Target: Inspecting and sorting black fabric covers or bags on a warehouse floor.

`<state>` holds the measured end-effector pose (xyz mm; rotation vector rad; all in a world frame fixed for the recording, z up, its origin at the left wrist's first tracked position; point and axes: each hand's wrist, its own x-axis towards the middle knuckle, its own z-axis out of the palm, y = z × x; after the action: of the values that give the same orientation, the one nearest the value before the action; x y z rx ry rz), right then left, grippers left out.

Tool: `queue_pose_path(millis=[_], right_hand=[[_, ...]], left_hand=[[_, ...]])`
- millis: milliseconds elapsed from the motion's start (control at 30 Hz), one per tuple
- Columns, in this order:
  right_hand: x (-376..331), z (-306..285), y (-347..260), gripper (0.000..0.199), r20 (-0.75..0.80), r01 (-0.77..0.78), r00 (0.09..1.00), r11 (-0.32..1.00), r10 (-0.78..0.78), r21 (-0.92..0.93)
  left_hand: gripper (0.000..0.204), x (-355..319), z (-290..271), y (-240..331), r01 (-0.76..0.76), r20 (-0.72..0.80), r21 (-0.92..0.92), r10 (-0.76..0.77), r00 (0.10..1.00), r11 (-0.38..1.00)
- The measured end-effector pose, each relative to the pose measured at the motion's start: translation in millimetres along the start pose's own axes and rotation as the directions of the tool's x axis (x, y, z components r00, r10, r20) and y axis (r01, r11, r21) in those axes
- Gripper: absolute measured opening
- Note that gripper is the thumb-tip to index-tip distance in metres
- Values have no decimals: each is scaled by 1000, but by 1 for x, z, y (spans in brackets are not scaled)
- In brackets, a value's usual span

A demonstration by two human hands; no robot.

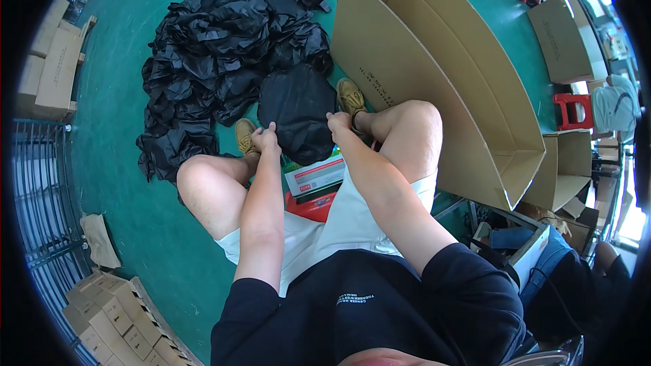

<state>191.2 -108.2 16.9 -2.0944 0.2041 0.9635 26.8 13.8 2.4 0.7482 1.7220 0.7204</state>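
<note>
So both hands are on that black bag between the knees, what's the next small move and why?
Probably swing the bag right and drop it into the open carton. The left hand and right hand grip its two edges, and the carton stands just beside the right knee.

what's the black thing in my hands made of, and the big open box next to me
Black piece: looks like thin matte fabric or plastic film, limp and creased like the pile behind; can't tell which. Box: plain brown corrugated cardboard, dull finish, folded flaps.

Left hand (266, 139) and right hand (338, 122) extended forward, fingers curled shut.
</note>
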Motion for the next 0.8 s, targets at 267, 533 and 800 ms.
queue_pose_path(millis=[267,533,800], right_hand=[[-23,-4,-12,42,5,-47,999,983,49,-178],[-61,-38,-53,63,2,73,996,846,-85,-528],[-53,-62,-188,38,600,807,591,415,-540,-421]], left_hand=[[67,-26,-13,7,-167,-2,257,174,985,952],[60,-73,-22,11,-277,82,481,272,959,831],[33,-11,-44,8,-122,407,714,-266,874,690]])
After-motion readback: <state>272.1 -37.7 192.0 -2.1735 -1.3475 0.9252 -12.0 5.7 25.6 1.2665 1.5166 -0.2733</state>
